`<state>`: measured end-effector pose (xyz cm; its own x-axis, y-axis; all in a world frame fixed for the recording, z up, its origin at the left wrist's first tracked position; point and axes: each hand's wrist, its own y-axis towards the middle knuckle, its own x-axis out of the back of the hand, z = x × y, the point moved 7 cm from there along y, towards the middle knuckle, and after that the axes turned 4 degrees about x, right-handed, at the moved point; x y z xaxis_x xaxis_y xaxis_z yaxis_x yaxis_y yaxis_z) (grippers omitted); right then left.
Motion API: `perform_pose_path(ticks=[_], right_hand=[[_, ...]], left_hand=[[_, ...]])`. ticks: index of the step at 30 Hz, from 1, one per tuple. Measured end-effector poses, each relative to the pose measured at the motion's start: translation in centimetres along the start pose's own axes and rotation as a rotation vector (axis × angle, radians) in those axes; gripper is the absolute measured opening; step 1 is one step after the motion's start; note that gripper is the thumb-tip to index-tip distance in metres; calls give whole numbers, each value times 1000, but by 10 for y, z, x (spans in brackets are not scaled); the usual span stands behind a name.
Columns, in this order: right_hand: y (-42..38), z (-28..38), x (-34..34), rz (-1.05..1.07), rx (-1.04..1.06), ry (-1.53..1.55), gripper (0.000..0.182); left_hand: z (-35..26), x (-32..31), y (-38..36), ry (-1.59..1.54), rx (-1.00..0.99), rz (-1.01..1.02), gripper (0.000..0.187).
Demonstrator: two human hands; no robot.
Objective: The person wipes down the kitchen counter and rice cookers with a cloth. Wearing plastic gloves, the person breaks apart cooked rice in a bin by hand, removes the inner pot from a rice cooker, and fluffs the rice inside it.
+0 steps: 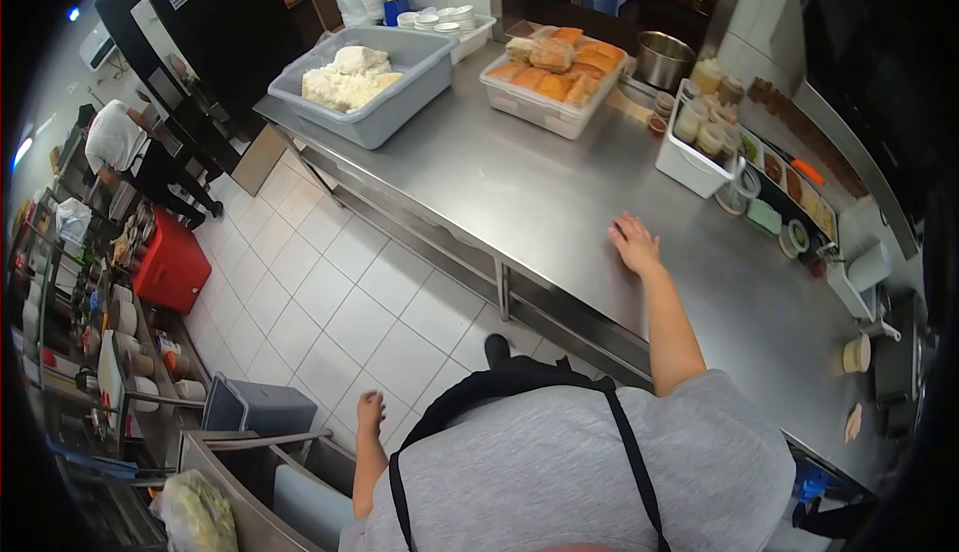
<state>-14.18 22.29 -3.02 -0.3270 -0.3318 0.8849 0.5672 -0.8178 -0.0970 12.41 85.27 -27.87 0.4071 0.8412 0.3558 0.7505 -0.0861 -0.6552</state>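
My right hand (635, 244) lies on the steel counter (470, 187) with its fingers apart and nothing in it. Hanging low at my side above the tiled floor, my left hand (371, 410) has its fingers curled; nothing shows in them. Beyond my right hand is a white bin (691, 169) of sauce bottles. Farther back, a clear plastic tub (544, 112) holds orange and tan wrapped portions. A grey tub (400, 117) with a white crumbly mass (345, 82) stands at the counter's far left end.
A metal pot (664, 60) stands beyond the clear tub. At the left, a person (125, 147) bends over a work surface near a red container (172, 262). A grey bin (258, 407) and a bag of greens (195, 514) are at the lower left.
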Motion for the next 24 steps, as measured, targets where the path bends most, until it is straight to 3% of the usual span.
perform_pose_path(ticks=[3,7,9,11,13,15,17,21,24], right_hand=[[51,13,-1,-59,-13,-22,50],[115,40,-13,-68,-143,-173,45],[122,111,-6,-36,-49,-7,40],[147,182,-23,39,301,140,37],[168,259,-30,78,627,345,31],[179,340,-22,67,793,428,27],[185,406,-20,69,975,463,27],[210,492,-40,118,1079,426,28],[234,527,-61,-9,1079,377,28]], left_hand=[[-113,-72,36,62,-165,190,37],[-246,-154,11,354,-367,648,44],[-314,-149,-9,489,-317,714,45],[-373,-148,-11,439,-449,976,42],[-452,-113,-10,340,-509,855,39],[-532,-79,12,351,-732,722,37],[-623,-39,28,394,-931,452,29],[-775,21,105,335,-1288,-36,32],[-865,26,149,592,-1434,-236,36]])
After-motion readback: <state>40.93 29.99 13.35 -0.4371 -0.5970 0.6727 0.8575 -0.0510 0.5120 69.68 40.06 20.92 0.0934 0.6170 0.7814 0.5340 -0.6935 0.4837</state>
